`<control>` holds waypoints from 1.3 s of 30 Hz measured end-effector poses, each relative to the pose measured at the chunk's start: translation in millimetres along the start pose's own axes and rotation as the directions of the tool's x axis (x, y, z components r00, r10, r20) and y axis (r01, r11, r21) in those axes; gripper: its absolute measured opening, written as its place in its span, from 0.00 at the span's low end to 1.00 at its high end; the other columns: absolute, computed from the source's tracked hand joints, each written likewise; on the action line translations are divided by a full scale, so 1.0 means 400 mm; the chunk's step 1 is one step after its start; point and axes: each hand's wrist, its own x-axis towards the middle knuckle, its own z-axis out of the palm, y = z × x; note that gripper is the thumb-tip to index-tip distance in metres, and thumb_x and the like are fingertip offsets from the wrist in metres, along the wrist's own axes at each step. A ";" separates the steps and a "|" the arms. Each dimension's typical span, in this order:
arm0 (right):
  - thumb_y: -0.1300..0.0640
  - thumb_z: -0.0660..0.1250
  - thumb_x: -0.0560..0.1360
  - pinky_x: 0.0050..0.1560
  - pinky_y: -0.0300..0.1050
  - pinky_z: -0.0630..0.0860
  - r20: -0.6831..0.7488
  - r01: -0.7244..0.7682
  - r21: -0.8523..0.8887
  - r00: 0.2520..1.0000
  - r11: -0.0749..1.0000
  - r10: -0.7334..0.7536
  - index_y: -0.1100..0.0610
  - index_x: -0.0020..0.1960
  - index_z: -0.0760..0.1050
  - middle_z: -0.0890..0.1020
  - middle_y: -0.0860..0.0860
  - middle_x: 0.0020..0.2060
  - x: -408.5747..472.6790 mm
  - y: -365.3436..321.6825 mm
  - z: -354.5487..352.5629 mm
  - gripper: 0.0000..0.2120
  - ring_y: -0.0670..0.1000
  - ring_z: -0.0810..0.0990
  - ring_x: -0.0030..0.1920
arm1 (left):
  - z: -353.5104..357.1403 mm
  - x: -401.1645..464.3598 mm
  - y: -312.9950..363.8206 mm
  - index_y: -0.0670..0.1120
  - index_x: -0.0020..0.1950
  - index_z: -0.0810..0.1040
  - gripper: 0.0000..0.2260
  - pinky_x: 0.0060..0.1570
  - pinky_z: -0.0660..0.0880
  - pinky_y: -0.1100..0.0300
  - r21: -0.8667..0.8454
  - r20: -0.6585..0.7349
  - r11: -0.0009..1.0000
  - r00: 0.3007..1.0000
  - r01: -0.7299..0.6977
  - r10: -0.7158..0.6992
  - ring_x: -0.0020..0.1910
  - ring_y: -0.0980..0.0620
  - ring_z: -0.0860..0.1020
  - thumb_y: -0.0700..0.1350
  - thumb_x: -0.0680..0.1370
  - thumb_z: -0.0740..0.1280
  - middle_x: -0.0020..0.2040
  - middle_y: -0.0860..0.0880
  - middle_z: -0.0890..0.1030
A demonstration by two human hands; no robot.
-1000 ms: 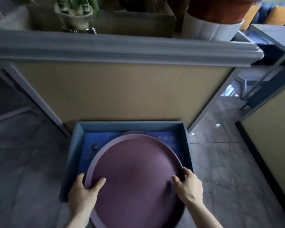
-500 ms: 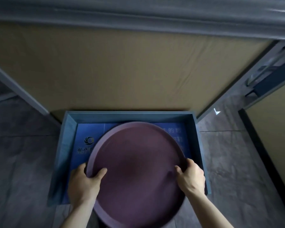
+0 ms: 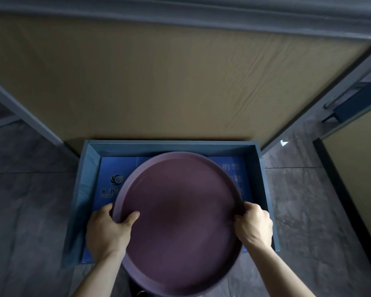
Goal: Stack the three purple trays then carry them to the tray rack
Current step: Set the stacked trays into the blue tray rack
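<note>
Head view: purple tray stack (image 3: 180, 221) held over blue bin (image 3: 263, 189) on the floor. Left hand (image 3: 107, 234) clamps the left rim, thumb inside; right hand (image 3: 254, 225) wraps the right rim. Count of 3 not confirmable from above. Judged rigid, smooth, light plastic; opposite-rim grip suits it, slip risk if tilted.

Tray over the bin, centre and lower frame

The round tray (image 3: 180, 221) is held above an open bin (image 3: 90, 168), overhanging its near edge; left hand (image 3: 107, 232) on its left rim, right hand (image 3: 254, 226) on its right rim. A panel (image 3: 169, 82) stands behind the bin, filling the upper frame.
</note>
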 end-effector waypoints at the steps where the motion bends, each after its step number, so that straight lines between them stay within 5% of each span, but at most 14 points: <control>1: 0.63 0.64 0.69 0.41 0.49 0.74 -0.007 0.000 -0.001 1.000 1.000 0.000 0.56 0.39 0.77 0.81 0.57 0.38 0.002 0.000 0.001 0.05 0.62 0.75 0.39 | -0.001 0.002 0.001 0.46 0.51 0.82 0.23 0.38 0.74 0.51 0.000 0.001 1.000 1.000 0.001 -0.001 0.45 0.41 0.79 0.58 0.64 0.80 0.46 0.46 0.80; 7: 0.64 0.64 0.70 0.44 0.48 0.74 -0.054 0.012 -0.025 0.998 1.000 -0.013 0.54 0.50 0.83 0.84 0.59 0.44 0.021 0.016 0.015 0.14 0.64 0.80 0.46 | 0.000 0.004 0.003 0.46 0.54 0.82 0.25 0.41 0.78 0.47 0.043 0.007 0.999 1.000 0.014 -0.014 0.47 0.41 0.80 0.60 0.64 0.79 0.49 0.45 0.81; 13: 0.65 0.64 0.68 0.38 0.49 0.76 -0.068 0.059 -0.075 0.996 0.995 -0.064 0.56 0.38 0.80 0.81 0.57 0.36 0.018 0.013 0.014 0.08 0.64 0.79 0.40 | -0.005 0.004 0.006 0.45 0.52 0.82 0.25 0.38 0.76 0.50 0.052 -0.002 0.998 1.000 0.019 -0.019 0.46 0.41 0.80 0.60 0.64 0.79 0.48 0.45 0.81; 23: 0.64 0.63 0.73 0.38 0.48 0.73 -0.075 0.140 -0.193 0.985 0.971 -0.157 0.58 0.42 0.79 0.82 0.58 0.39 0.025 0.016 0.027 0.07 0.63 0.81 0.43 | -0.004 0.005 0.006 0.44 0.51 0.82 0.26 0.37 0.71 0.52 0.086 -0.023 0.996 0.999 0.027 -0.025 0.45 0.40 0.79 0.60 0.63 0.80 0.47 0.44 0.81; 32: 0.63 0.65 0.69 0.40 0.50 0.77 -0.061 0.048 -0.025 0.997 0.999 -0.049 0.55 0.36 0.77 0.80 0.55 0.35 0.026 0.017 0.027 0.06 0.62 0.79 0.39 | -0.006 0.005 0.012 0.45 0.53 0.81 0.26 0.35 0.70 0.54 0.106 0.004 0.994 0.999 0.035 -0.035 0.44 0.42 0.79 0.61 0.64 0.79 0.48 0.45 0.81; 39: 0.61 0.67 0.71 0.40 0.48 0.74 -0.075 0.071 -0.035 0.994 0.997 -0.074 0.53 0.43 0.81 0.81 0.56 0.37 0.031 0.030 0.041 0.06 0.62 0.78 0.40 | -0.017 0.008 0.024 0.45 0.51 0.81 0.25 0.34 0.71 0.53 0.100 0.018 0.993 0.998 0.061 -0.063 0.44 0.42 0.80 0.60 0.64 0.80 0.48 0.45 0.82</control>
